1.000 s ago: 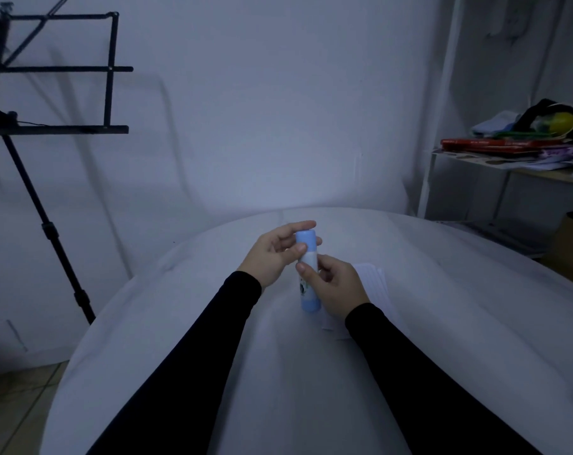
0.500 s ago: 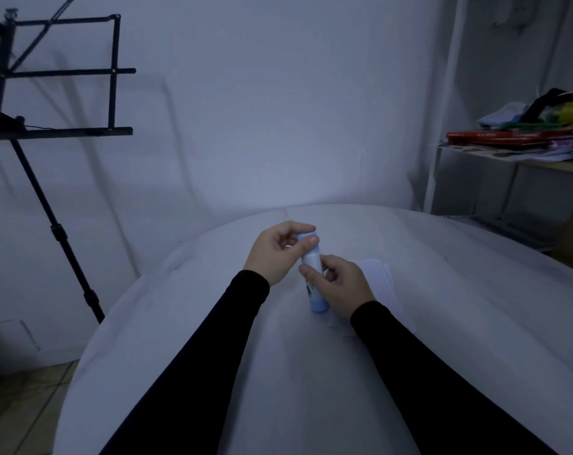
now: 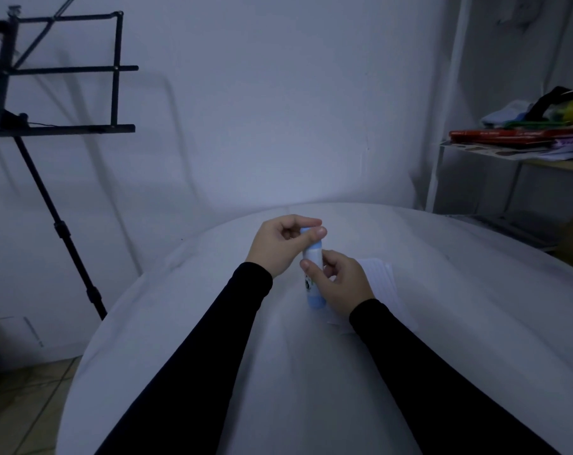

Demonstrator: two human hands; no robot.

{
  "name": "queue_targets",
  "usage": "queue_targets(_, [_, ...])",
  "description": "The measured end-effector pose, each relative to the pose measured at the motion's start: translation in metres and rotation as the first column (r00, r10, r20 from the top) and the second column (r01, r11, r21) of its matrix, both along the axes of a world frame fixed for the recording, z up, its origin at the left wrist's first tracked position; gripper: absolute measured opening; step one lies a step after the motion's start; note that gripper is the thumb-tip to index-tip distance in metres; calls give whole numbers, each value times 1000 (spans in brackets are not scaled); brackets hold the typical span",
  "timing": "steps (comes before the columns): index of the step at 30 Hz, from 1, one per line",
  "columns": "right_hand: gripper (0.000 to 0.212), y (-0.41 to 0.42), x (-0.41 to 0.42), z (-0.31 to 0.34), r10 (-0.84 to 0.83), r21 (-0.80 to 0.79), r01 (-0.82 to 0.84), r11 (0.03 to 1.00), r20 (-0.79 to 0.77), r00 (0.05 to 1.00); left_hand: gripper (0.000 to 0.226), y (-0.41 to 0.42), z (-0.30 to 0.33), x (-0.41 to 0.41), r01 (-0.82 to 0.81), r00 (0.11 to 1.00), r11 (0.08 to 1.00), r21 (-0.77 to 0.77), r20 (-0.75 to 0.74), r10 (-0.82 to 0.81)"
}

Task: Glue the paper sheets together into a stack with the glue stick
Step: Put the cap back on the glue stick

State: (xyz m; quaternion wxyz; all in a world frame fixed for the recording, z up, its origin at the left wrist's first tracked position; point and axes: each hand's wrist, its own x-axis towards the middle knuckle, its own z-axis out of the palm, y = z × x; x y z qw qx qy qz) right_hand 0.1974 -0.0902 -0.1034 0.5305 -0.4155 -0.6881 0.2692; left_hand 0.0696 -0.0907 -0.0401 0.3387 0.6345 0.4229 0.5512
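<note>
A blue and white glue stick (image 3: 314, 284) stands nearly upright above the middle of the white table (image 3: 212, 372). My right hand (image 3: 339, 284) grips its body from the right side. My left hand (image 3: 283, 246) pinches the blue cap at the top between thumb and fingers. A small stack of white paper sheets (image 3: 382, 287) lies flat on the table just right of and partly under my right hand. Whether the cap is still seated on the stick cannot be told.
A black music stand (image 3: 58, 126) on a thin pole stands at the left beside the table. A white shelf (image 3: 521, 152) with books and clutter is at the right. A white wall runs behind the table.
The view has shifted slightly. My left thumb and fingers have closed further over the cap, and the glue stick sits a little more tilted in my right hand.
</note>
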Motion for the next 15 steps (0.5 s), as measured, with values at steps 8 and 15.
queue_targets(8, [38,5,0,-1,-5,-31,4,1000,-39,999,15,-1,-5,3,87,996,994,58,-18,-87])
queue_targets(15, [41,4,-1,3,5,-33,-8,999,-90,996,18,-5,1,0,159,986,986,53,-54,-156])
